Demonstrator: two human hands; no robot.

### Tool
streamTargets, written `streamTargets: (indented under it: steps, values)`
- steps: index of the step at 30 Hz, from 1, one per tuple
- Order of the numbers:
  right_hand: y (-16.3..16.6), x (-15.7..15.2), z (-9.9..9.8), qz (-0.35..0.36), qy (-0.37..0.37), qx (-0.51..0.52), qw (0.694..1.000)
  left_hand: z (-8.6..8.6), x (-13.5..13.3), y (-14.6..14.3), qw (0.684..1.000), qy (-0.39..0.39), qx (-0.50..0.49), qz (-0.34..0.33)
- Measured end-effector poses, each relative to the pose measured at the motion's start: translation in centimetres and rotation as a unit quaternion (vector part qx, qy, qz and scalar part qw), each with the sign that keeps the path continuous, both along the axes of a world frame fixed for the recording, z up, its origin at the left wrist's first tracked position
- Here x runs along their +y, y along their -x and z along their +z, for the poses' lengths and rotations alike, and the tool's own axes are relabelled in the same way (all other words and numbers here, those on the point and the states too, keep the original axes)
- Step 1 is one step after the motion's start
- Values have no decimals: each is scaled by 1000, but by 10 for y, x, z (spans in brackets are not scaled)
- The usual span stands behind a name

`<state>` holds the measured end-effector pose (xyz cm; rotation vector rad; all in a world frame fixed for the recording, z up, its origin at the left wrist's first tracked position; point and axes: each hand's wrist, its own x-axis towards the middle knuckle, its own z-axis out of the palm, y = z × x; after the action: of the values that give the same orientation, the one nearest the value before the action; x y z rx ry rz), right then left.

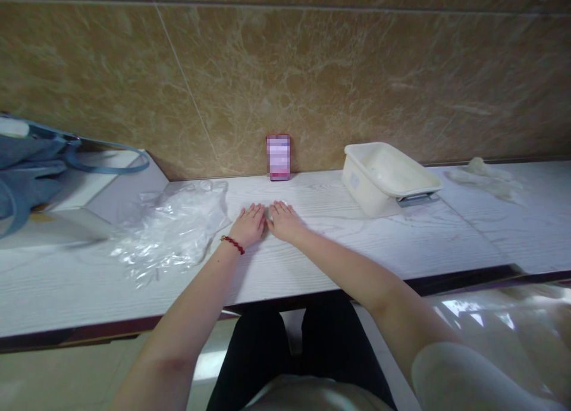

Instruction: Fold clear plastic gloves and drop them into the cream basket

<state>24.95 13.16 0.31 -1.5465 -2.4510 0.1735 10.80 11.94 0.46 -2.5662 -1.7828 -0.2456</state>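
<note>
My left hand [250, 223] lies palm down on the white wood-grain table [285, 274], fingers stretched out, with a red bead bracelet [232, 243] at the wrist. Right beside it, my right hand [284, 222] rests flat as well, its thumb close to the left hand. A small shiny, clear bit [288, 203] shows at the right fingertips; what it is, and whether more lies under the palms, I cannot tell. Just left of my left hand spreads a heap of clear plastic bags [178, 226]. A phone [279, 157] with a blurred screen leans upright against the wall behind both hands.
To the right stands a cream plastic bin [370, 188] with a grey handle. Beyond it lies a crumpled whitish plastic piece [486, 179]. At the far left, a blue bag [31, 167] rests on a white box [120, 188]. A brown marbled wall [312, 72] borders the table's back.
</note>
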Motion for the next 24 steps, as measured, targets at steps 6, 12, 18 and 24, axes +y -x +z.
streamTargets:
  steps: [6, 12, 18, 24]
  values:
    - [-2, -1, -6, -17, 8, -18, 1000, -8, -3, 4, 1000, 6, 3, 20]
    - [-10, -1, 3, -77, 59, -35, 995, -4, -9, 14, 993, 42, 5, 113]
    - [-26, 10, 8, -166, 98, -66, 979, -3, -7, 18, 988, 67, 10, 141]
    - [-57, 0, 28, -63, -19, -51, 996, -4, -7, 17, 987, 74, 9, 142]
